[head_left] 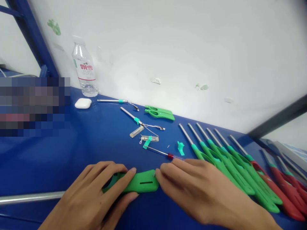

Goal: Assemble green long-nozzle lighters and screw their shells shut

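My left hand is closed over a green long-neck lighter, which lies on its side with its metal tube pointing left. At the handle's right end, the fingertips of my right hand pinch a small screw against the green plastic. Just beyond my right hand lies a screwdriver with a red collar; its handle is partly hidden by my fingers. A loose tiny screw and a teal plastic trigger rest nearby.
Clear fuel tanks, metal tubes with wires and green handle shells lie ahead. Green lighters and red lighters line the right. A water bottle and white case stand by the wall at back left.
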`<move>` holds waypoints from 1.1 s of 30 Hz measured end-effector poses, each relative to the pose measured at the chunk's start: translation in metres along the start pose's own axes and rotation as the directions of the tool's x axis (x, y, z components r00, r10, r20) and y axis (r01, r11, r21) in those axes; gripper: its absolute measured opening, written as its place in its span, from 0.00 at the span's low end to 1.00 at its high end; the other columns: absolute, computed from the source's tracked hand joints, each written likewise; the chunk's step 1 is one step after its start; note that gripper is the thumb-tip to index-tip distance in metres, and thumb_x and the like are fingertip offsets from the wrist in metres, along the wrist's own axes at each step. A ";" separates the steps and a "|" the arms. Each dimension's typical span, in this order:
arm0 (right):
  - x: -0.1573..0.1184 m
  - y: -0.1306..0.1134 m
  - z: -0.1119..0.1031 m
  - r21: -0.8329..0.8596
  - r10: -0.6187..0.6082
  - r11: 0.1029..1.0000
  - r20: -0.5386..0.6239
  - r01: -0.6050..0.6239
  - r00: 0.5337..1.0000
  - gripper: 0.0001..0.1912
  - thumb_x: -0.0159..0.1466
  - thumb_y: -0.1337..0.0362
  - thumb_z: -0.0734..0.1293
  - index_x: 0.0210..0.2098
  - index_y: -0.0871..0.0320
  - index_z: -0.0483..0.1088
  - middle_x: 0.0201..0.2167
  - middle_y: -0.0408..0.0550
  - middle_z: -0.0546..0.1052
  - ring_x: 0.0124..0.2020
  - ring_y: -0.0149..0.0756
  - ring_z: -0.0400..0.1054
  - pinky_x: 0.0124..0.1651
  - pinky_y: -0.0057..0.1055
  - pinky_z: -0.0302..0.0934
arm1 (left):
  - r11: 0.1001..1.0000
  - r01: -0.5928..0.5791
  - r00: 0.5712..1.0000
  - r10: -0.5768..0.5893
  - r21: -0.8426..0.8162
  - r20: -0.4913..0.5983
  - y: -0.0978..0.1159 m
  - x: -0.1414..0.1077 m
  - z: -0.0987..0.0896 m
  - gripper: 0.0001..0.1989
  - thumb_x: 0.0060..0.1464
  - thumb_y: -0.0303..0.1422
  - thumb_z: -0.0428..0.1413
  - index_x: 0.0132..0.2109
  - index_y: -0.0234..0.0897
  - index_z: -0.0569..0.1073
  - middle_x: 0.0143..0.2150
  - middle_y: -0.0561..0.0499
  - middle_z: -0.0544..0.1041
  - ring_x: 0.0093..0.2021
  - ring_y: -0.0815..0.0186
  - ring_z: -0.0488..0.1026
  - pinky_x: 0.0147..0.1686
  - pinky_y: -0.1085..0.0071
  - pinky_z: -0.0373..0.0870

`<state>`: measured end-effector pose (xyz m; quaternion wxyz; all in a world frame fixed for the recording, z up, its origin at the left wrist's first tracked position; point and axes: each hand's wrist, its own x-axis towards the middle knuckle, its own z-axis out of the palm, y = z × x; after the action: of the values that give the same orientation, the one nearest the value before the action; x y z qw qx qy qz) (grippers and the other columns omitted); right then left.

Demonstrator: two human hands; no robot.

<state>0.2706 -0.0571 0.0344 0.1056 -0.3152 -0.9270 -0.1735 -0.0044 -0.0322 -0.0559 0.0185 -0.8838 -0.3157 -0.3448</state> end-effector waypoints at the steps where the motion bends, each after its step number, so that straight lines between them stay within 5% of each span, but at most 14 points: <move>1: 0.000 0.000 0.000 -0.001 0.003 1.000 0.001 -0.003 1.000 0.13 0.72 0.75 0.65 0.35 0.58 0.79 0.30 0.41 0.73 0.27 0.36 0.62 0.28 0.38 0.62 | 1.000 -0.005 1.000 0.005 -0.001 0.000 0.000 0.000 0.000 0.18 0.76 0.37 0.57 0.68 0.48 0.70 0.56 0.53 0.80 0.55 0.60 0.75 0.57 0.60 0.66; 11: 0.002 -0.001 -0.002 0.008 -0.008 1.000 -0.007 0.008 1.000 0.16 0.75 0.74 0.62 0.35 0.58 0.80 0.29 0.41 0.74 0.26 0.35 0.63 0.26 0.36 0.60 | 1.000 0.009 1.000 -0.009 -0.019 -0.011 0.001 -0.002 -0.001 0.17 0.76 0.36 0.57 0.68 0.49 0.72 0.56 0.53 0.80 0.54 0.60 0.75 0.57 0.61 0.66; 21: -0.003 0.002 -0.003 0.105 0.028 0.994 0.028 -0.031 0.999 0.19 0.79 0.71 0.58 0.52 0.59 0.81 0.41 0.45 0.84 0.30 0.37 0.75 0.26 0.37 0.64 | 1.000 0.006 1.000 -0.007 -0.015 -0.011 0.000 0.001 -0.001 0.16 0.77 0.39 0.56 0.66 0.48 0.73 0.55 0.53 0.80 0.54 0.59 0.74 0.57 0.60 0.65; 33: -0.005 0.000 -0.004 0.204 0.105 0.973 0.033 -0.109 0.994 0.16 0.78 0.70 0.60 0.47 0.55 0.80 0.44 0.45 0.84 0.34 0.35 0.77 0.34 0.34 0.66 | 1.000 0.009 1.000 -0.009 -0.007 -0.010 0.000 -0.004 0.000 0.16 0.76 0.39 0.57 0.66 0.47 0.74 0.55 0.52 0.80 0.54 0.59 0.74 0.57 0.59 0.65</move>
<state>0.2747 -0.0608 0.0364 0.1365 -0.3539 -0.9228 -0.0672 -0.0065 -0.0345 -0.0587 0.0158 -0.8807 -0.3183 -0.3504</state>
